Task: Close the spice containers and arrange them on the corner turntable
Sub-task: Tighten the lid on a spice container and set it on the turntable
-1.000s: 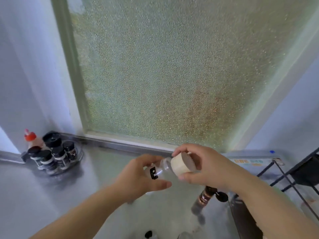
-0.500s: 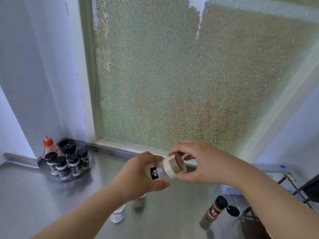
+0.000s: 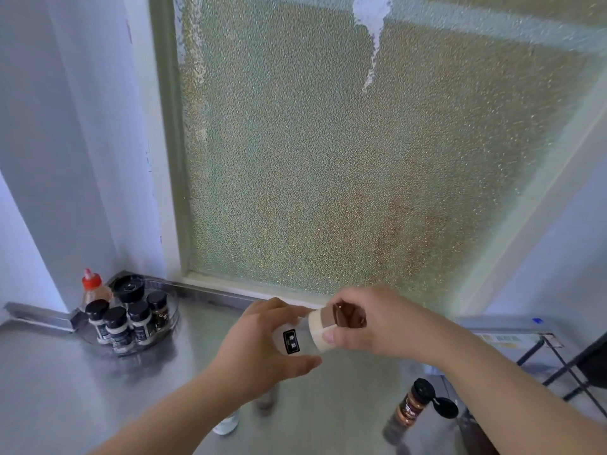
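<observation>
Both hands grip one light, likely slippery spice jar (image 3: 297, 339): left hand (image 3: 259, 349) curled round its body, right hand (image 3: 371, 323) pinching its cap (image 3: 323, 330).

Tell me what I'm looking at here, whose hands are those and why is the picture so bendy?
The picture comes from a small wide camera worn on a person's head, looking down at their own two hands, so straight lines bend. There is no machine. The left hand holds a clear spice jar with a black label. The right hand grips its beige lid, seemingly closing it. On the shiny metal counter, in the corner, a turntable carries black-capped jars and a red-capped bottle. Nearer, another spice jar stands with its black flip cap open. Behind is a bumpy glass window.
</observation>
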Motion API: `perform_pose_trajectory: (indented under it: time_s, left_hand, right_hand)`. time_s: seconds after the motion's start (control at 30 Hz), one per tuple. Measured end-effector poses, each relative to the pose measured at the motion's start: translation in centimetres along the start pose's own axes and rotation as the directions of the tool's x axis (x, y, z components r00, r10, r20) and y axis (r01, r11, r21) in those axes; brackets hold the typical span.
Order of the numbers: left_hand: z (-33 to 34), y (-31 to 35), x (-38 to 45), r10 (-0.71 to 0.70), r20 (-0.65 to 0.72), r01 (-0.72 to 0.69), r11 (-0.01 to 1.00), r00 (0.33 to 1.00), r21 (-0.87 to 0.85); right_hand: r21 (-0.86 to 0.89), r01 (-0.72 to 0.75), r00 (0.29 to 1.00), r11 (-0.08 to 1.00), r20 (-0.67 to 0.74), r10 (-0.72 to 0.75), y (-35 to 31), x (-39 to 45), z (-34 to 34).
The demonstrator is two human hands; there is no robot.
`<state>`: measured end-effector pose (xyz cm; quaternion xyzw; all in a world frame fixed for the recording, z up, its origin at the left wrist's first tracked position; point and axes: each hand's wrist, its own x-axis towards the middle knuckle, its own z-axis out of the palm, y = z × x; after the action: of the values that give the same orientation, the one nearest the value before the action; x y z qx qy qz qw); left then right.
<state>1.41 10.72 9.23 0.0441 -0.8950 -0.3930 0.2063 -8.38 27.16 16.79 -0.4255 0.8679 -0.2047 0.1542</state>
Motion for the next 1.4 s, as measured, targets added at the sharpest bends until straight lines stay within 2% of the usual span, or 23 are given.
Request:
perform_pose_trajectory:
  time_s: [0.13, 0.27, 0.4, 0.47, 0.63, 0.77, 0.83, 0.93, 1.0, 1.07, 1.1, 1.2, 1.27, 1.33, 1.4]
  left_hand:
    - [-0.1, 0.7, 0.4, -0.008, 0.031, 0.008, 1.000, 1.000, -0.008]
    - [-0.9, 1.8, 0.8, -0.107, 0.087, 0.119, 0.981, 0.990, -0.155]
    - [-2.2, 2.2, 1.2, -0.132, 0.315, 0.238, 0.914, 0.940, -0.328]
    - [-2.6, 2.1, 1.1, -0.132, 0.351, 0.258, 0.903, 0.927, -0.343]
    - [-2.4, 2.9, 1.0, -0.123, 0.249, 0.207, 0.914, 0.961, -0.348]
    - [-2.1, 3.7, 1.1, -0.144, 0.188, 0.193, 0.940, 0.972, -0.281]
    - [-1.8, 3.5, 1.1, -0.128, 0.115, 0.146, 0.976, 0.985, -0.163]
    - [-1.3, 3.2, 1.0, 0.012, 0.046, -0.015, 0.997, 0.999, 0.069]
    - [-0.9, 3.0, 0.8, 0.074, 0.018, -0.075, 0.989, 0.997, 0.124]
    - [-0.6, 2.9, 0.7, 0.094, -0.001, -0.094, 0.989, 0.996, 0.112]
    - [-0.6, 2.8, 0.7, 0.081, -0.009, -0.080, 0.993, 0.997, 0.085]
    - [-0.9, 2.5, 0.9, 0.008, -0.048, -0.007, 1.000, 0.999, 0.015]
    - [-1.1, 2.2, 1.1, -0.012, -0.055, 0.013, 1.000, 0.998, 0.007]
    - [-1.0, 2.1, 1.0, -0.009, -0.022, 0.009, 0.999, 1.000, 0.032]
    - [-0.8, 1.8, 0.7, -0.035, -0.004, 0.035, 0.999, 0.999, 0.012]
  right_hand:
    - [0.079, 0.031, 0.998, 0.996, -0.054, -0.027, -0.4, -0.1, 1.3]
    - [0.059, 0.075, 0.995, 0.995, -0.063, -0.071, -0.5, 0.0, 0.5]
    - [0.021, 0.147, 0.989, 0.989, -0.022, -0.146, 0.1, -0.5, -1.0]
    - [0.026, 0.176, 0.984, 0.984, -0.045, -0.175, 0.2, -0.8, -2.1]
    - [-0.022, 0.149, 0.984, 0.989, -0.092, -0.150, -0.3, -0.7, -2.7]
    - [-0.084, 0.102, 0.988, 0.991, -0.110, -0.111, -1.1, -0.6, -1.7]
    - [-0.068, 0.068, 0.990, 0.995, -0.122, -0.075, -1.2, -0.6, -1.5]
    - [-0.058, 0.028, 0.995, 0.998, -0.098, -0.034, -1.2, -0.4, -0.6]
    - [0.095, -0.038, 0.998, 0.995, -0.055, 0.044, -1.2, -0.3, 0.2]
    - [0.291, -0.140, 0.990, 0.946, 0.032, 0.137, -1.2, -0.3, 0.3]
    - [0.307, -0.160, 0.987, 0.938, 0.072, 0.145, -1.1, -0.4, 0.1]
    - [0.122, -0.007, 0.997, 0.993, 0.073, -0.002, -0.7, -0.6, -1.5]
    - [0.074, 0.089, 0.996, 0.993, 0.002, -0.089, -0.6, -0.7, -2.0]
    - [0.002, 0.087, 0.994, 0.996, -0.066, -0.087, -0.7, -0.5, -1.4]
    - [0.080, 0.033, 0.996, 0.996, -0.088, -0.026, -0.7, -0.1, -0.3]
